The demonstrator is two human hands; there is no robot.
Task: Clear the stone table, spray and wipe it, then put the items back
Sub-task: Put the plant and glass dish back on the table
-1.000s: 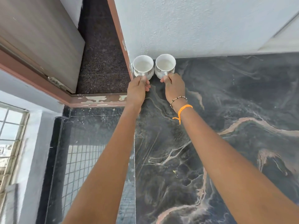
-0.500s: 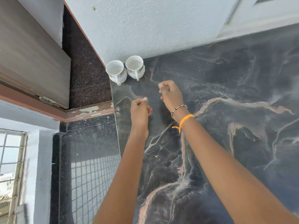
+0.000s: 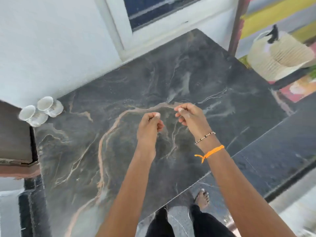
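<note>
Two white cups stand side by side at the far left corner of the dark veined stone table [image 3: 119, 93], against the white wall: one cup [image 3: 49, 106] nearer the wall and the other cup [image 3: 31, 115] at the table's edge. Both are blurred. My left hand [image 3: 149, 125] and my right hand [image 3: 190, 117] hover over the middle of the table, well to the right of the cups. The fingers of both hands are curled closed and I see nothing in either. An orange thread and a bead bracelet circle my right wrist.
A white wall and a window frame [image 3: 119, 31] back the table. A pale woven basket [image 3: 277, 57] stands on the floor past the table's right corner. A door frame [image 3: 15, 161] lies to the left. My bare foot [image 3: 202, 198] shows below the table's near edge.
Both hands let go of the cups' handles and drew back to the right over the table's middle. The view swung right, so the cups now lie at far left.
</note>
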